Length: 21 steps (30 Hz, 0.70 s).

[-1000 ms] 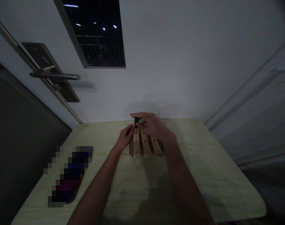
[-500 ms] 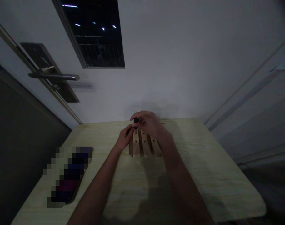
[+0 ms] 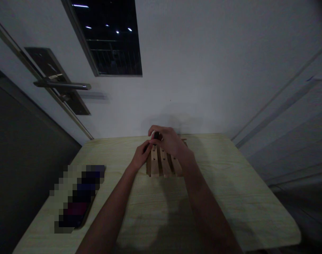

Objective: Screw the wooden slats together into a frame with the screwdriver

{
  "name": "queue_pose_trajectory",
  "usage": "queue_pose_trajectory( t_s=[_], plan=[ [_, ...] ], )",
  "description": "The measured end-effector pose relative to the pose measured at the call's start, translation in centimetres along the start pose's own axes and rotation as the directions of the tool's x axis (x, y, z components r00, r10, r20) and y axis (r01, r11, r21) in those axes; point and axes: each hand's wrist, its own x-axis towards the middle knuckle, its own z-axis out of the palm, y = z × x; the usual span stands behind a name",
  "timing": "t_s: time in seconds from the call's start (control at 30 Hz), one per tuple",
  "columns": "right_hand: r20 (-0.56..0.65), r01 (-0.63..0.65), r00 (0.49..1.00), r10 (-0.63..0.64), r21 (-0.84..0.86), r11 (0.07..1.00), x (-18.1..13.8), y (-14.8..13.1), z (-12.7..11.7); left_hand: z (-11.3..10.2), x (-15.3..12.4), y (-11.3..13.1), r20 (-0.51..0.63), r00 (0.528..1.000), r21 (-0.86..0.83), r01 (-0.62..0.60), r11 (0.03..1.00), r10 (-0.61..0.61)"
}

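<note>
On the table sits a wooden slatted piece (image 3: pixel 155 169), light strips with dark round holes over darker wood. My right hand (image 3: pixel 169 139) arches over its far end, fingers closed around the dark handle of a screwdriver (image 3: pixel 156 135). The tool stands nearly upright, its metal shaft meeting the left strip near a hole; the exact tip is too dim to make out. At the far left side of the wooden piece, my left hand (image 3: pixel 140 155) grips the edge, its fingertips close to the screwdriver. My right hand and forearm hide part of the right strip.
A pale wood-grain table (image 3: pixel 216 197) carries everything. To the left lies a flat dark device (image 3: pixel 81 197), partly pixelated. A white door (image 3: pixel 171 63) rises right behind the table, with a metal lever handle (image 3: pixel 68 85) and a dark window (image 3: pixel 113 38).
My right hand has turned slightly, and the screwdriver handle now leans a little and shows less between the fingers. The left hand stays in place; the view shifted slightly.
</note>
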Motion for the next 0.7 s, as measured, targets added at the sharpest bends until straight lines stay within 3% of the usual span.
queue_pose_trajectory(
  t_s=[0.43,0.7],
  plan=[
    [0.131,0.02,0.991,-0.013,-0.052,0.998,-0.4,-1.0,-0.7,0.0,0.1,0.7,0.001,1.0,-0.005,0.016,1.0,-0.016],
    [0.03,0.008,1.0,-0.008,-0.03,1.0,-0.1,-0.8,-0.7,0.0,0.0,0.5,0.008,1.0,0.008,0.004,1.0,-0.004]
  ],
)
